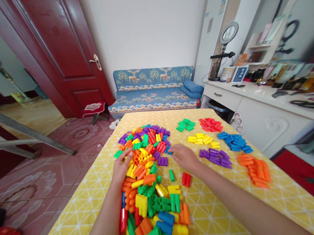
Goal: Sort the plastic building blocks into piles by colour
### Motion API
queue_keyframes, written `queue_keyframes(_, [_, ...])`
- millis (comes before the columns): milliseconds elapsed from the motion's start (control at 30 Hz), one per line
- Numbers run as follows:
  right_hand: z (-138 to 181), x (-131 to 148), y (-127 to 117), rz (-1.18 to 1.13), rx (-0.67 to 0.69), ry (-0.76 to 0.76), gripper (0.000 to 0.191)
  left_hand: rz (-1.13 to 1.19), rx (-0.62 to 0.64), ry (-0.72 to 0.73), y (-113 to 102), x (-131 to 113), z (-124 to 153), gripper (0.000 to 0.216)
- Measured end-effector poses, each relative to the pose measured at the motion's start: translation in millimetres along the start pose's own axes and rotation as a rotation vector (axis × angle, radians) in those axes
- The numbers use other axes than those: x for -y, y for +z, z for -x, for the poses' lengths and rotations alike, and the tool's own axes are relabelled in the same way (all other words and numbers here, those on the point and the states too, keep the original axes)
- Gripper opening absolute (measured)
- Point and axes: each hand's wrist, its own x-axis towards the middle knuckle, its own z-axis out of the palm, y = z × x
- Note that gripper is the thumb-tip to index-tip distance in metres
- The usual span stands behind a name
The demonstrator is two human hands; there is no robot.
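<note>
Well, from where I stand, the left hand (122, 165) is at the left edge of a long heap of glossy, many-coloured plastic tube blocks (140, 168), thumb and fingers slightly apart, while the right hand (185, 155) reaches to the heap's right edge, fingertips at a small blue plastic block (168, 151), though I can't tell whether they pinch it. Well to the heap's right, on the same yellow, white-lined tablecloth (206, 214), lie separate green (186, 124), red (210, 124), yellow (203, 139), blue (235, 141), purple (215, 157) and orange groups (254, 170).
</note>
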Motion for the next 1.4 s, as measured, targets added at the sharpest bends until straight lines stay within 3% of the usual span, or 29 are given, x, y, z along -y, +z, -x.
queue_keyframes(167, [-3.5, 43.0, 29.5, -0.064, 0.059, 0.042, 0.039, 0.022, 0.011, 0.016, -0.9, 1.3, -0.1, 0.055])
queue_keyframes(300, [-3.1, 51.2, 38.3, -0.043, 0.024, 0.126, 0.033, 0.010, 0.010, 0.018, -0.8, 1.1, -0.3, 0.054])
queue_keyframes(400, [1.9, 51.6, 35.7, -0.150, -0.032, 0.186, 0.028, -0.004, -0.005, 0.021, -0.2, 1.2, -0.3, 0.053])
queue_keyframes(500, [10.7, 45.8, 24.0, -0.332, -0.102, 0.251, 0.025, -0.004, -0.008, 0.027, 0.3, 1.6, 0.1, 0.054])
queue_keyframes(600, [24.3, 29.9, 3.2, -0.374, -0.157, 0.293, 0.023, 0.001, 0.000, 0.025, 0.3, 1.4, 0.6, 0.056])
queue_keyframes(833, [71.3, -25.8, -39.6, -0.055, -0.017, 0.382, 0.029, 0.017, 0.010, 0.006, 0.3, -1.4, 1.6, 0.057])
queue_keyframes(967, [89.6, -46.1, -39.1, 0.030, -0.098, 0.380, 0.025, 0.016, 0.006, 0.012, 0.3, -2.6, 1.9, 0.056])
queue_keyframes(1067, [95.8, -52.2, -38.0, 0.104, -0.163, 0.380, 0.021, 0.004, 0.016, 0.014, 0.0, -2.9, 2.1, 0.055])
queue_keyframes(1133, [98.4, -52.0, -41.4, 0.185, -0.159, 0.419, 0.029, -0.007, 0.009, 0.020, -0.1, -2.9, 2.0, 0.055])
queue_keyframes(1233, [101.6, -47.7, -49.6, 0.284, -0.068, 0.502, 0.040, -0.014, -0.003, 0.021, -0.2, -2.7, 1.8, 0.055])
queue_keyframes(1333, [103.6, -43.2, -53.1, 0.309, 0.053, 0.593, 0.035, -0.003, 0.007, 0.006, -0.1, -2.8, 1.8, 0.057])
queue_keyframes(1400, [103.9, -42.0, -51.2, 0.311, 0.058, 0.594, 0.033, 0.009, 0.011, -0.001, 0.0, -3.2, 1.9, 0.057])
